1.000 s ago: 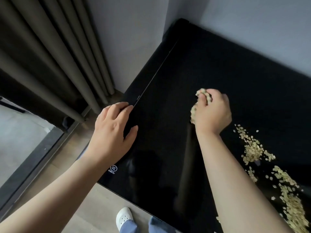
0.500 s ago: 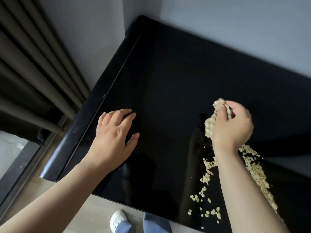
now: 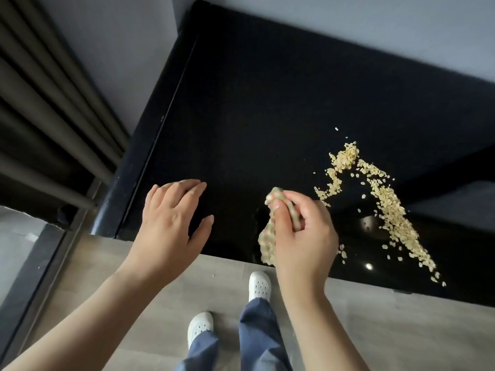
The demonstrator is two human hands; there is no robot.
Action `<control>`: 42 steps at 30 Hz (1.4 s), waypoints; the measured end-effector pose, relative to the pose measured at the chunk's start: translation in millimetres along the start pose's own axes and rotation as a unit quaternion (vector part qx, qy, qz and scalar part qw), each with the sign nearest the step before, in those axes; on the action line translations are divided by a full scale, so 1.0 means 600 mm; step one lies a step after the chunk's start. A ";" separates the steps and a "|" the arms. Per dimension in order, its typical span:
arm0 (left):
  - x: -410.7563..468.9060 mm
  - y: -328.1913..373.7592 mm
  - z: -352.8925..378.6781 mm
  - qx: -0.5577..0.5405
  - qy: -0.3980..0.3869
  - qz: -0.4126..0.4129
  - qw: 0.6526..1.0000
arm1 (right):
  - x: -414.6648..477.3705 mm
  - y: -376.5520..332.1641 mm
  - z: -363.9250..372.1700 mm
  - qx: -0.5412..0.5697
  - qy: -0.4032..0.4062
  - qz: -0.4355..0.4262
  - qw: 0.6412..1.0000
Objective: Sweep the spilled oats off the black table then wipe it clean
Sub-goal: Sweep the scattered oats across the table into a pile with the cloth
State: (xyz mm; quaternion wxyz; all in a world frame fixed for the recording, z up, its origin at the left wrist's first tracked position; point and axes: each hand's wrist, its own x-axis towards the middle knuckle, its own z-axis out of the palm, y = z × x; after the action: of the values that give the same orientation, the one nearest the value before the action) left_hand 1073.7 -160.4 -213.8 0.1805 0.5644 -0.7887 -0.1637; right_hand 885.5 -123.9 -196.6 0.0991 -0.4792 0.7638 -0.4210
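The glossy black table (image 3: 267,103) fills the upper middle of the head view. Spilled oats (image 3: 388,204) lie on its right part in an upside-down V, one arm running down to the front edge. My right hand (image 3: 302,236) grips a speckled beige cloth (image 3: 267,239) that hangs down to the table's front edge, left of the oat trail. A few flakes lie just right of that hand. My left hand (image 3: 171,226) rests on the table near its front left corner, fingers spread and holding nothing.
Dark curtains (image 3: 45,108) hang at the left beside a grey wall (image 3: 128,49). The table's back edge meets the wall. Below the front edge is wood-look floor (image 3: 401,330), with my white shoes (image 3: 258,285) close to the table.
My right hand has pulled the cloth back from mid-table to the front edge, leaving the oats in a trail to its right. My left hand has shifted in from the left edge.
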 end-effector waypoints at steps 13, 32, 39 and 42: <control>-0.021 0.027 0.039 0.002 -0.027 0.019 0.999 | -0.030 0.084 0.012 -0.130 0.036 -0.081 0.988; 0.008 0.067 0.085 0.049 -0.032 0.042 0.997 | 0.042 0.087 -0.036 -0.033 0.042 -0.050 0.997; 0.008 0.068 0.088 0.052 -0.022 0.043 0.997 | 0.046 0.100 0.016 -0.126 -0.021 -0.102 0.987; 0.007 0.069 0.089 0.057 -0.018 0.041 0.997 | 0.065 0.136 -0.024 -0.160 -0.011 -0.077 0.984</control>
State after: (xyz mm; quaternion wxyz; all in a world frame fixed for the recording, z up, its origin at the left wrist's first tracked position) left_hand 1013.0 -148.9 -241.3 0.1404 0.5381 -0.8223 -0.1207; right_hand 804.3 -132.6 -238.3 -0.0032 -0.5507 0.7810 -0.2947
